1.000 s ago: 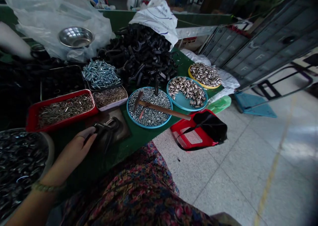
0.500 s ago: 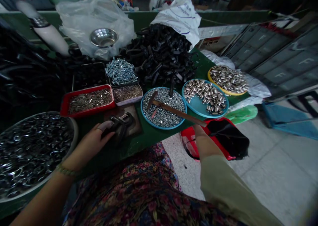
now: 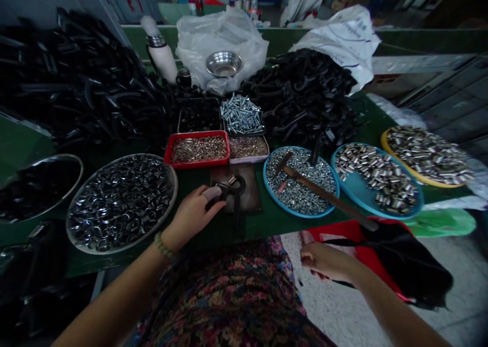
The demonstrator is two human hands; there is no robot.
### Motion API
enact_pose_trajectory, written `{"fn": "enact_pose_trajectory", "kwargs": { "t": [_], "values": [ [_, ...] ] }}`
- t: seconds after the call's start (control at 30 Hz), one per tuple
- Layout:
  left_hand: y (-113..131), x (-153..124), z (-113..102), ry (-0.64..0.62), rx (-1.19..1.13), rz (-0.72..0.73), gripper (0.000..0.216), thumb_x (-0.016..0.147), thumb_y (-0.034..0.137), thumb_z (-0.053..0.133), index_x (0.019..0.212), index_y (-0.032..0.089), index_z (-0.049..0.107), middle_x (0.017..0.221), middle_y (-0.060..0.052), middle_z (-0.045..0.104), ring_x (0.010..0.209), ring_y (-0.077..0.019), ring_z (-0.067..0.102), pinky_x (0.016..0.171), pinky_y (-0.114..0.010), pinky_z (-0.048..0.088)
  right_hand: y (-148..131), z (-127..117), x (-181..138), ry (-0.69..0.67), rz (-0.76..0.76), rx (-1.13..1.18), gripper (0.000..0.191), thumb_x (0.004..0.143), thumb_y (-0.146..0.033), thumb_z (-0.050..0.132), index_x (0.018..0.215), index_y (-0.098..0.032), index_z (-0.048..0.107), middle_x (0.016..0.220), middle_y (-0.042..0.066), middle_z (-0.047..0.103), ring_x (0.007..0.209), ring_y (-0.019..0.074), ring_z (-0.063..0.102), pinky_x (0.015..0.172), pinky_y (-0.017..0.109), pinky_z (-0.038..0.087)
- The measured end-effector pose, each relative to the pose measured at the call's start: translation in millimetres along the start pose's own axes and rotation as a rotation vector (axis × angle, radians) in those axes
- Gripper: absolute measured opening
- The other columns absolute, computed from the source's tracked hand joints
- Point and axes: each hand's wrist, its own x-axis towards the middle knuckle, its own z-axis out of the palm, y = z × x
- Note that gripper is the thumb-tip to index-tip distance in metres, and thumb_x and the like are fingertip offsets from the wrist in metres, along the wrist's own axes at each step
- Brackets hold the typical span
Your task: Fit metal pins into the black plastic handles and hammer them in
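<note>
Table (image 3: 272, 224): green, crowded.
Left hand (image 3: 192, 214): pinches black clamp (image 3: 235, 189), just right of it.
Clamp: lies near to far.

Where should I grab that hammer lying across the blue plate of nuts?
Take the hammer by its wooden handle, near the free end that sticks out past the blue plate toward the near table edge. Come from the near right side, where the right hand is; the head rests on the nuts.

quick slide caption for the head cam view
Left hand holds a black clamp on the green bench; right hand hangs below its edge; a hammer lies across a blue tray.
</note>
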Motion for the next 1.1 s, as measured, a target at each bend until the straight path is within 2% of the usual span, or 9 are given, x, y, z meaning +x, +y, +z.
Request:
{"fn": "enact_pose_trajectory", "kwargs": {
  "t": [0.07,0.1,0.17,0.23,0.37,0.63,0.8,0.97,1.1],
  "values": [
    [5,38,-12,0.099,0.019,0.075,0.030,0.092,0.040,0.047,0.106,0.022,0.066,0.104,-0.006,0.064,0.098,-0.0208,0.057,0.092,-0.035,0.044,-45,-30,2,-0.076,-0.265,-0.068,0.021,0.085,-0.041,0.059,0.083,-0.023,0.069,0.074,0.003,0.068,0.063,0.0156,0.063,0.060,0.027,0.050],
    [9,62,-16,0.124,0.037,0.123,0.029,0.093,0.037,0.046,0.104,0.021,0.067,0.105,-0.006,0.064,0.100,-0.0207,0.055,0.095,-0.035,0.041,-73,-48,9,0.077,-0.425,-0.141,0.026,0.090,-0.043,0.051,0.092,-0.024,0.068,0.083,0.004,0.069,0.072,0.0162,0.064,0.068,0.027,0.050],
    [18,113,-18,0.131,0.107,0.185,0.028,0.092,0.033,0.048,0.102,0.017,0.068,0.104,-0.009,0.065,0.101,-0.0218,0.054,0.095,-0.038,0.038,-129,-83,35,0.509,-0.550,-0.330,0.029,0.095,-0.038,0.042,0.104,-0.023,0.066,0.101,0.006,0.067,0.087,0.0179,0.063,0.080,0.029,0.047],
    [26,157,-12,0.070,0.218,0.170,0.024,0.091,0.026,0.050,0.098,0.015,0.070,0.105,-0.013,0.065,0.106,-0.0259,0.052,0.092,-0.042,0.036,-177,-109,72,0.789,-0.493,-0.593,0.028,0.095,-0.030,0.043,0.111,-0.019,0.064,0.112,0.011,0.063,0.103,0.0222,0.059,0.087,0.030,0.044],
    [31,197,7,0.013,0.314,0.131,0.023,0.087,0.017,0.050,0.092,0.010,0.071,0.102,-0.020,0.067,0.110,-0.0307,0.051,0.094,-0.048,0.029,-217,-127,132,0.797,-0.389,-0.780,0.023,0.091,-0.021,0.049,0.103,-0.013,0.066,0.107,0.016,0.063,0.099,0.0243,0.060,0.082,0.029,0.044],
    [27,198,19,0.070,0.258,0.123,0.034,0.093,0.012,0.032,0.100,0.005,0.065,0.105,-0.023,0.066,0.108,-0.0309,0.055,0.092,-0.049,0.030,-192,-121,142,0.857,-0.430,-0.743,0.027,0.095,-0.026,0.040,0.110,-0.016,0.059,0.112,0.013,0.059,0.100,0.0218,0.057,0.083,0.028,0.042],
    [32,195,4,0.091,0.171,0.088,0.029,0.095,0.017,0.035,0.105,0.007,0.060,0.095,-0.018,0.069,0.096,-0.0262,0.062,0.088,-0.044,0.037,-195,-123,142,0.909,-0.580,-0.536,0.021,0.088,-0.018,0.046,0.100,-0.013,0.062,0.100,0.012,0.064,0.094,0.0225,0.058,0.083,0.030,0.042],
    [18,125,-17,0.128,-0.256,0.164,0.017,0.091,0.025,0.049,0.098,0.016,0.061,0.096,-0.005,0.068,0.089,-0.0150,0.063,0.083,-0.027,0.045,-184,-96,119,0.825,-0.771,-0.214,0.015,0.084,-0.020,0.052,0.095,-0.017,0.062,0.085,0.003,0.067,0.076,0.0158,0.061,0.072,0.025,0.046],
    [0,56,-1,0.132,-0.534,0.028,0.016,0.087,0.029,0.056,0.097,0.017,0.063,0.094,-0.002,0.067,0.088,-0.0151,0.062,0.083,-0.027,0.049,-173,-58,105,0.695,-0.969,-0.125,0.010,0.085,-0.022,0.056,0.089,-0.018,0.064,0.083,0.003,0.068,0.077,0.0164,0.062,0.072,0.028,0.047]
  ]
}}
